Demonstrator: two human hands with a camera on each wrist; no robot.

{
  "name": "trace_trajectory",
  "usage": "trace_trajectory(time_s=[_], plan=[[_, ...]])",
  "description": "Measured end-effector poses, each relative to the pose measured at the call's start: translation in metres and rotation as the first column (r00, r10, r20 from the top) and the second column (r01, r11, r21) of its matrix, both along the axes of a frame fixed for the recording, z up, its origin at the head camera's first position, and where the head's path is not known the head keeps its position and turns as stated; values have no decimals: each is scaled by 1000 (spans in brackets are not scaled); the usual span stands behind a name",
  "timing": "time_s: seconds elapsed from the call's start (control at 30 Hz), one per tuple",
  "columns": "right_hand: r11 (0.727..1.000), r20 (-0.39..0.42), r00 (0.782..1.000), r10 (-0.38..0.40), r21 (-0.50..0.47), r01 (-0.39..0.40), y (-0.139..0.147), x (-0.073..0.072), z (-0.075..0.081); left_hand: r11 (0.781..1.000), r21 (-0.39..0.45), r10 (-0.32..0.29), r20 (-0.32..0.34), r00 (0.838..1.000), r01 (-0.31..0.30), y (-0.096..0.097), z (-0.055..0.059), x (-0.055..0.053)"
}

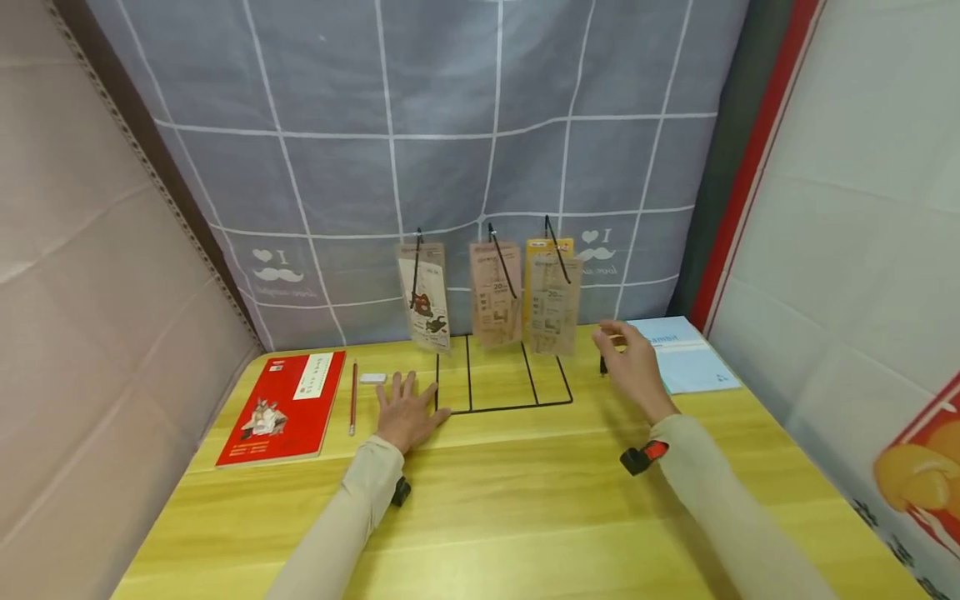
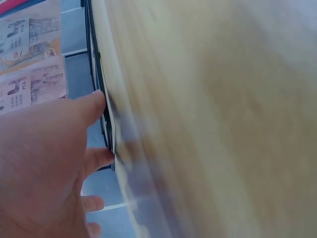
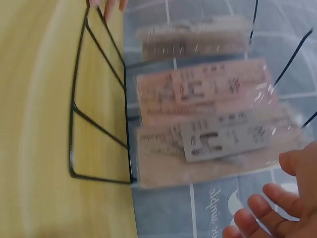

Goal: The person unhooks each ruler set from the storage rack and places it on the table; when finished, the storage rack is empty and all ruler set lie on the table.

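A black wire rack (image 1: 469,375) stands on the table with three hooks. My left hand (image 1: 407,414) has its fingers spread at the front left corner of the rack's base, thumb and forefinger touching the wire. In the left wrist view, the thumb and a fingertip (image 2: 101,157) meet the black frame. Just right of the hanging packets, my right hand (image 1: 632,367) is raised with loosely bent fingers and nothing visible in them. Nearest to it hangs a clear packet (image 1: 555,308) in front of a yellow one (image 1: 536,250). A pink packet (image 1: 495,292) hangs in the middle, a white cartoon packet (image 1: 427,304) at left.
A red notebook (image 1: 281,408), a red pencil (image 1: 353,400) and a white eraser (image 1: 372,378) lie at left. At right is a light blue booklet (image 1: 686,354). A small black object (image 1: 603,365) shows beside the right hand. A grey checked curtain (image 1: 442,100) hangs behind.
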State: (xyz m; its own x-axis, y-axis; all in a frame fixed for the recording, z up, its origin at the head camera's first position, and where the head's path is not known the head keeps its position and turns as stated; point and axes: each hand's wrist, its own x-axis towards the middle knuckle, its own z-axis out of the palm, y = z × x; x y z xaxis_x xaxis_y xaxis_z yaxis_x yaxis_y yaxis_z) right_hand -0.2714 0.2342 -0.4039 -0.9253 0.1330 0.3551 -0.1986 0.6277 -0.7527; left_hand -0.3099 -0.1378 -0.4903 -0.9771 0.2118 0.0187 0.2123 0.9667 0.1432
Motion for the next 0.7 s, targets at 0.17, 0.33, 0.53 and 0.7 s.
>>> trace_trajectory(time_s=[0.17,0.33,0.53,0.7], plan=[[999,58,998,28,-24,-27,0,-39,7,998,-57,-2,-9,1000,2,1,-5,-1],[991,155,986,56,-125,-37,0,-63,13,995,-100,-19,-36,999,15,6,-7,-1],[985,197,978,67,-168,-33,-1,-76,16,988,-156,-27,-48,998,19,6,-5,-2],[980,175,982,66,-197,-31,-8,-83,17,987,-163,-15,-60,998,5,0,-2,-2]])
